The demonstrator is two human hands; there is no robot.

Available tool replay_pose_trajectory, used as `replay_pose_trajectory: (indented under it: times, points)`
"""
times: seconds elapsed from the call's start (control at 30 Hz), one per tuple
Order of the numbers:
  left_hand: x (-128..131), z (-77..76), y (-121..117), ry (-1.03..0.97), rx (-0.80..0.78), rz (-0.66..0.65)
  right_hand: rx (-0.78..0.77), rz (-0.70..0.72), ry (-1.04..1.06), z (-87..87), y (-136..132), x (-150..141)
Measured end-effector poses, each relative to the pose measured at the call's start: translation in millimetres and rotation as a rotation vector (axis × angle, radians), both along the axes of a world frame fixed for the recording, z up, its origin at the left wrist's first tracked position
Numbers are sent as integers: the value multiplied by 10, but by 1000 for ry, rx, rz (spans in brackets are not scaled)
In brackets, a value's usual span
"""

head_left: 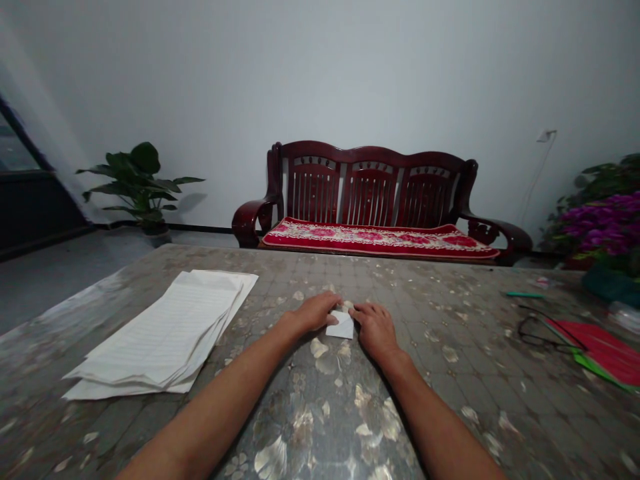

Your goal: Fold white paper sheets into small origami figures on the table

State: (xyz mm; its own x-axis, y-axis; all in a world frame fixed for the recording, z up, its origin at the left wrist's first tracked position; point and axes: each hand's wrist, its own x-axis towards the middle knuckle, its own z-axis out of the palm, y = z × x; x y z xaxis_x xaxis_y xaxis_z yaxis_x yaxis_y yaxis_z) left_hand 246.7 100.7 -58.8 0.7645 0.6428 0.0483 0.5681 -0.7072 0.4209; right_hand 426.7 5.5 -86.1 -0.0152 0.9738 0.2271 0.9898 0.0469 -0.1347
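A small piece of folded white paper [342,328] lies on the patterned tabletop between my two hands. My left hand [316,311] is closed at its left side, with the thumb resting on the paper and the fingers curled around beyond it. At the upper right edge of the paper, my right hand [376,328] has its fingers bent and pressed against the corner. The right thumb is partly hidden, and fine creases in the paper are too small to make out.
A stack of lined paper sheets [165,333] is left of my arms on the table [450,427]. To the right are glasses [543,340], red sheets [607,350], a green pen [524,295] and purple flowers [605,223]. A wooden bench [373,190] stands behind the table.
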Motion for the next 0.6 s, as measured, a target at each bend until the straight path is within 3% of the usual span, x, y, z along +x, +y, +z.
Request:
replay_pose_trajectory:
  times: [0.23, 0.4, 0.5, 0.6]
  points:
    - [68, 22, -74, 86, -197, 149, 4, -31, 37, 13, -3, 13]
    - [29, 7, -209, 69, -240, 249, 7, -18, 100, 31, -7, 27]
    - [-4, -43, -261, 25, -233, 290, 58, 5, 241, 13, 4, 81]
    - [-34, -143, -281, -183, -226, 384, 149, 71, 464, -14, 19, 131]
